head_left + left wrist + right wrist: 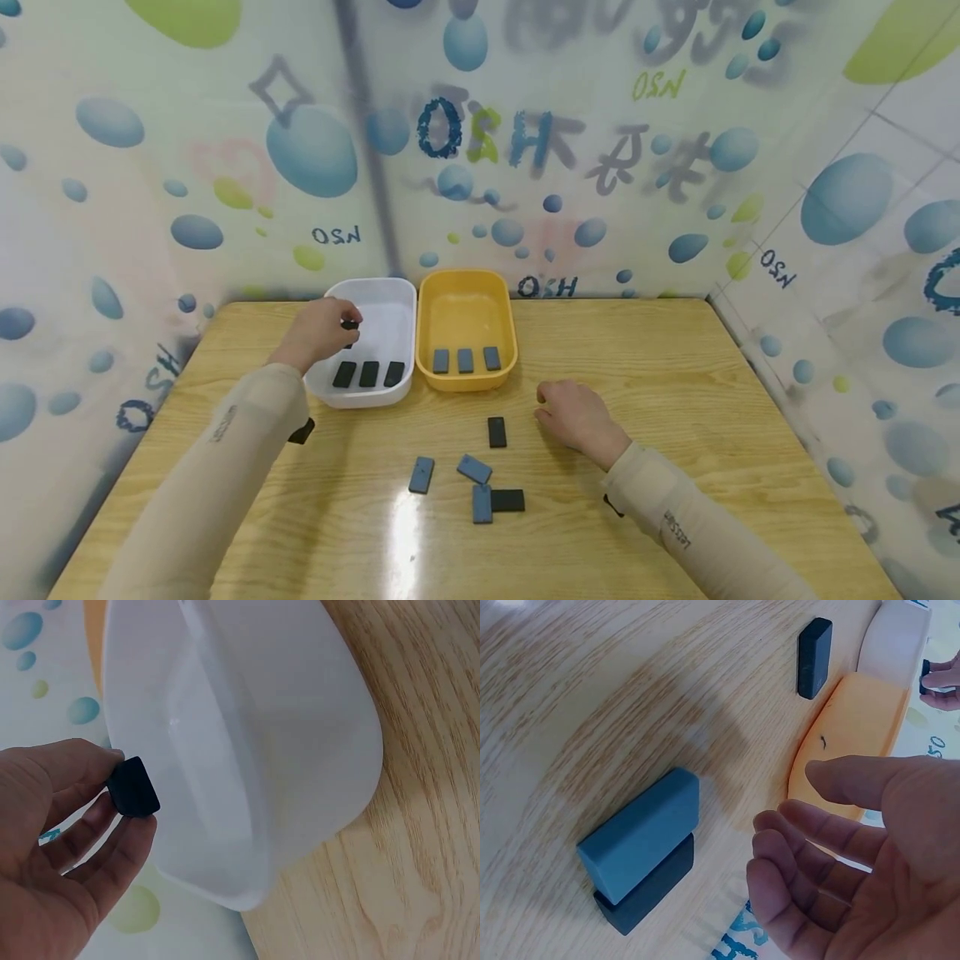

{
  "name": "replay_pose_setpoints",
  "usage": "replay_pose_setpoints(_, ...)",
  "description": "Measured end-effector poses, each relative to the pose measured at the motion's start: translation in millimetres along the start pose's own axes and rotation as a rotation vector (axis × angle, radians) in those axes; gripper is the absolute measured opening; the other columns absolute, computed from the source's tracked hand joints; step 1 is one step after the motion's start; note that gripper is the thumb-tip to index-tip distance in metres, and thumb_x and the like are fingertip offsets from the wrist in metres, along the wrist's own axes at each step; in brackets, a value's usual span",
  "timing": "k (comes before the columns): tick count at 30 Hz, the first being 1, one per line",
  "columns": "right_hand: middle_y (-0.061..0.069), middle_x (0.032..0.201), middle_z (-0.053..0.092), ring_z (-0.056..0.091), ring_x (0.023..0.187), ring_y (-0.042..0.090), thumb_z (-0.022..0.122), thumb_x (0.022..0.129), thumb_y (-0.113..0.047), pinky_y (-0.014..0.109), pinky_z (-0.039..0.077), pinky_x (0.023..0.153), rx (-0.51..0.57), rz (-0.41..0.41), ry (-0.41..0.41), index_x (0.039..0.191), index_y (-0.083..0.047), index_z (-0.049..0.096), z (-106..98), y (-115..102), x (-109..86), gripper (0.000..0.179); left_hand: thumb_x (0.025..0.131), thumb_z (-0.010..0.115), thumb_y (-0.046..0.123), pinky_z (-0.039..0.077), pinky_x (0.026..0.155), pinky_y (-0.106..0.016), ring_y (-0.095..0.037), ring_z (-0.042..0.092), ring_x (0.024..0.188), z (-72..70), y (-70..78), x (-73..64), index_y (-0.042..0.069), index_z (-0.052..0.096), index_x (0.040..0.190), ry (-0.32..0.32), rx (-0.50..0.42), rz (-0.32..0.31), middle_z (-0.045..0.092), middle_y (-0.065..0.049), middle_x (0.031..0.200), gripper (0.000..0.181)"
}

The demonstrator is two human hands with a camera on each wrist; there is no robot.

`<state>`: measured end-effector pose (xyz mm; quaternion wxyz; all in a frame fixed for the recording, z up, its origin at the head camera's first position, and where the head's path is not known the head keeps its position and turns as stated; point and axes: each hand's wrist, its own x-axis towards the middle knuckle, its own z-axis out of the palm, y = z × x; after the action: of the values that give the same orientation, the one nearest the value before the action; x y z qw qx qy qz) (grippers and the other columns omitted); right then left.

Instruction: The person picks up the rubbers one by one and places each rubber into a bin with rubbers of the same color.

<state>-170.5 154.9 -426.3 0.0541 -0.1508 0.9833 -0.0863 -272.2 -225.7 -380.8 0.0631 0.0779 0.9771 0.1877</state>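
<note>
My left hand (318, 332) is over the white bin (378, 398) and pinches a small black block (135, 787) between thumb and fingers. Three black blocks (368, 374) lie in a row on that bin's floor. Beside it, the yellow bin (468, 308) holds three blue-grey blocks (465, 360) in a row. My right hand (577, 417) hovers above the table with fingers loosely bent and nothing in them. Nearest to it on the table is a black block (497, 432).
Toward the front of the wooden table (637, 350), a blue-grey block (482, 505) lies against a black block (508, 500). Two other blue-grey blocks, one tilted (474, 468) and one farther left (422, 475), lie close by. A patterned curtain (450, 217) hangs behind the table.
</note>
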Motion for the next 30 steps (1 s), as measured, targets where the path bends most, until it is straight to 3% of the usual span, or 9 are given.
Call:
replay_pose_setpoints(8, 0.009, 0.094, 0.072, 0.066, 0.076, 0.022, 0.068, 0.090, -0.022, 0.038, 0.055, 0.065, -0.008, -0.001, 0.007, 0.100, -0.008, 0.068, 0, -1, 0.7, 0.018, 0.089, 0.062, 0.013, 0.050, 0.088, -0.046, -0.029, 0.059, 0.098, 4.9, -1.5, 15.9, 0.002, 0.063, 0.115, -0.082, 0.001, -0.069, 0.063, -0.018, 0.120, 0.028)
replay_pose_setpoints(15, 0.009, 0.096, 0.072, 0.067, 0.079, 0.023, 0.067, 0.091, -0.022, 0.039, 0.056, 0.068, -0.003, 0.012, -0.009, 0.101, -0.007, 0.069, 1, 0, 2.0, 0.018, 0.089, 0.061, 0.011, 0.051, 0.082, -0.042, -0.029, 0.060, 0.093, 5.4, -0.3, 26.9, 0.000, 0.064, 0.113, -0.115, -0.004, -0.071, 0.063, -0.020, 0.115, 0.026)
replay_pose_setpoints(22, 0.010, 0.096, 0.071, 0.067, 0.080, 0.024, 0.066, 0.091, -0.023, 0.040, 0.056, 0.069, 0.002, 0.012, -0.020, 0.102, -0.008, 0.069, 3, 2, 4.5, 0.019, 0.088, 0.062, 0.011, 0.049, 0.079, -0.040, -0.028, 0.059, 0.089, 9.3, -4.2, 34.9, 0.001, 0.064, 0.113, -0.166, 0.007, -0.116, 0.067, -0.016, 0.104, 0.026)
replay_pose_setpoints(30, 0.009, 0.098, 0.071, 0.067, 0.080, 0.023, 0.066, 0.092, -0.023, 0.040, 0.056, 0.069, 0.000, 0.021, -0.024, 0.103, -0.009, 0.068, 3, 2, 5.7, 0.018, 0.091, 0.062, 0.011, 0.049, 0.081, -0.041, -0.029, 0.057, 0.093, 17.8, -7.5, 43.6, 0.004, 0.063, 0.114, -0.240, -0.009, -0.159, 0.065, -0.015, 0.104, 0.024)
